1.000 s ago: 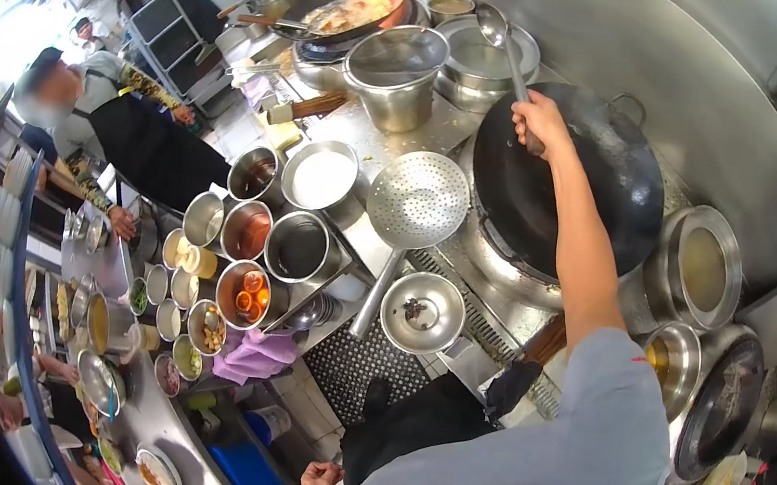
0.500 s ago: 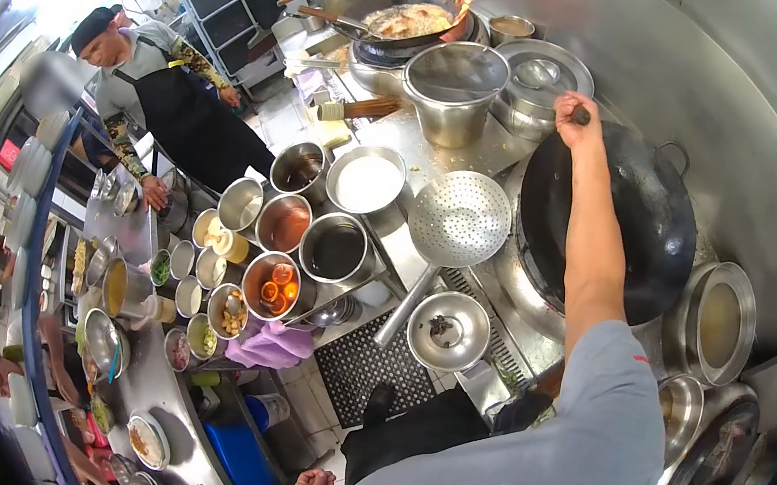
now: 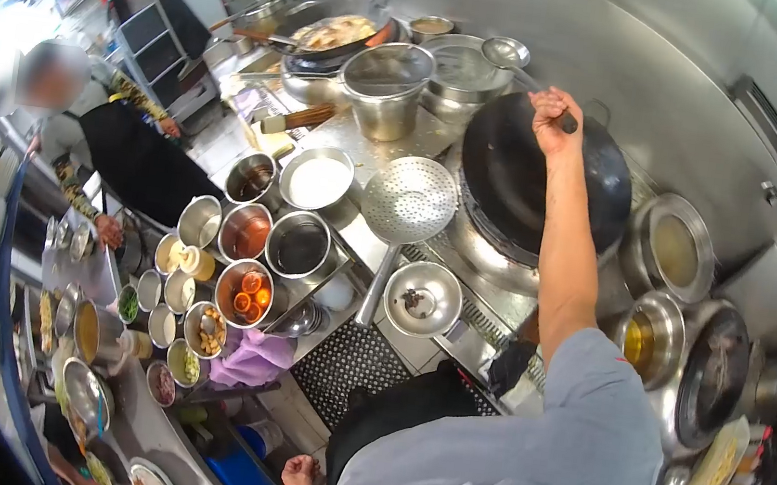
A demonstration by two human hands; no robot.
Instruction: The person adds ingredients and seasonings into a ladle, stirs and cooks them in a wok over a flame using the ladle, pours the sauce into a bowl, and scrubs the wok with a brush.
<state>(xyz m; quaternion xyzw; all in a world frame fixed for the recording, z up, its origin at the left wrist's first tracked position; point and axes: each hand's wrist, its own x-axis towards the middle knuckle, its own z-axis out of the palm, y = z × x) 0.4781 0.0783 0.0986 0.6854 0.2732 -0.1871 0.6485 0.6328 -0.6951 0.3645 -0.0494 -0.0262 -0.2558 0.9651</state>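
Note:
My right hand (image 3: 556, 123) is closed around the handle of a ladle, its dark end showing beside the fingers. The ladle's bowl (image 3: 505, 53) is over the right rim of a steel pot (image 3: 449, 64). Under my outstretched forearm sits a large black wok (image 3: 504, 169) on the stove, with no food seen in it. Low by my body, my left hand (image 3: 302, 476) is curled into a loose fist with nothing visible in it. A perforated strainer (image 3: 410, 199) rests left of the wok. Below it, a steel bowl (image 3: 422, 298) holds small dark pieces.
Several steel containers of sauces and ingredients stand left, including a white-filled pot (image 3: 317, 178) and one with orange slices (image 3: 251, 295). A purple cloth (image 3: 253, 359) hangs there. Behind is a wok of frying food (image 3: 334, 34). A co-worker (image 3: 129, 143) stands at left. Oil (image 3: 638, 339) sits right.
The ladle's bowl has moved right relative to the pot, to its rim. My view has turned, shifting the stove leftward. My left hand stays curled; the co-worker's head has moved.

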